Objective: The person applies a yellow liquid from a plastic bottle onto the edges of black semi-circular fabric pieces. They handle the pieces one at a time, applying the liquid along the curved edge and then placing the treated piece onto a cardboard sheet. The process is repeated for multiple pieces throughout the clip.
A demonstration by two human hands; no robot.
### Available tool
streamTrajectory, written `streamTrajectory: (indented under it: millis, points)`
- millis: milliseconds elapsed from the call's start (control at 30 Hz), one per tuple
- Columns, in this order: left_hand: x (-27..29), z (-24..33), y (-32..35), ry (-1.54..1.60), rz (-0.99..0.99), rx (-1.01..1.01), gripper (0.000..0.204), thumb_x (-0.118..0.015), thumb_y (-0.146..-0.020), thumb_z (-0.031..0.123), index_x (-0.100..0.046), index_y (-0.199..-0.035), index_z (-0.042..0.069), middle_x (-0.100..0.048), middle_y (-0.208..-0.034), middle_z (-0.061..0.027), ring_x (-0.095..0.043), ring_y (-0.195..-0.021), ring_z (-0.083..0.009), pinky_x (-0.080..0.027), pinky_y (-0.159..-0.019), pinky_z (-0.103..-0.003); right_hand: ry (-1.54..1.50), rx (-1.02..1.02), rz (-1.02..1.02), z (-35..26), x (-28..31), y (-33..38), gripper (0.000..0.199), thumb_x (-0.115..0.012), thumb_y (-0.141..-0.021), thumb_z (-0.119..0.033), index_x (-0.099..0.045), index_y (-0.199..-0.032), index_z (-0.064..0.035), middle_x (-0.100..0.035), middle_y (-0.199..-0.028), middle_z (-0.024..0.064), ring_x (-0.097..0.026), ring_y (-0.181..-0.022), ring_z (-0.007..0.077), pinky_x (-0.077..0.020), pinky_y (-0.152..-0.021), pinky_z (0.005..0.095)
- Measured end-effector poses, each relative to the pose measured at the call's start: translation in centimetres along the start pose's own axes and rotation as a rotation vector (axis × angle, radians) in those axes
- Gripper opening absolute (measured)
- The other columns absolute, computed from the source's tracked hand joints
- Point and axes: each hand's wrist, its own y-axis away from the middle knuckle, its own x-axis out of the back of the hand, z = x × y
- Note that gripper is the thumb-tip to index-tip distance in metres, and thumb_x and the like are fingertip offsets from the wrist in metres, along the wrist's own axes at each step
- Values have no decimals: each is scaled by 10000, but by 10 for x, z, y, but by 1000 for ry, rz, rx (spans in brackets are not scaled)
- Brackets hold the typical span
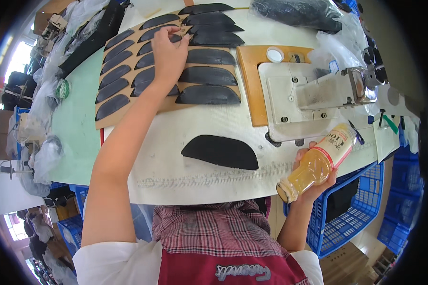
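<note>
My left hand (pixel 170 53) reaches over a brown cardboard sheet (pixel 110 121) covered with rows of dark, half-moon fabric pieces (pixel 210 76). Its thumb and fingers are apart, touching the pieces near the sheet's upper middle. Part of the pieces below is hidden by the hand and forearm. My right hand (pixel 324 179) is wrapped around a clear bottle (pixel 317 166) of yellowish liquid with a pale label. The bottle is tilted, its neck toward me and to the left. A single black half-moon piece (pixel 219 152) lies alone on the white table (pixel 161 161), between my arms.
A sewing machine (pixel 325 92) stands at the right on a plate with a wooden surround (pixel 252 90); a white round lid (pixel 275 54) lies there. Plastic bags (pixel 340 47) sit behind. A blue basket (pixel 349 213) is beside the table's right front edge. Printed ruler marks run along the front.
</note>
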Motion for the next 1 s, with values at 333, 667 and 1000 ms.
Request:
streamTrajectory:
  millis: [333,667,1000]
  points:
    - [103,112,107,103,-965,-285,608,-756,-540,302,-515,-1040,52,-519,-1032,-88,-479,-952,-271,-390,-824,-328,-31,27,-121,1,3,-2,656,-417,-794,-538,-401,-1139,21,-481,-1046,138,-510,-824,272,-500,-609,262]
    - [97,112,140,-26,-681,-107,509,-755,-542,348,-527,-890,57,-536,-835,-68,-520,-796,-241,-435,-696,-336,44,30,-176,0,1,0,652,-446,-781,-542,-455,-1101,27,-539,-961,122,-524,-867,279,-451,-704,326]
    - [109,118,138,-65,-700,-39,576,-746,-586,342,-513,-1025,50,-554,-913,-76,-526,-865,-233,-434,-738,-316,45,38,-175,0,2,2,626,-441,-793,-512,-444,-1111,27,-510,-1019,129,-512,-873,290,-469,-691,315]
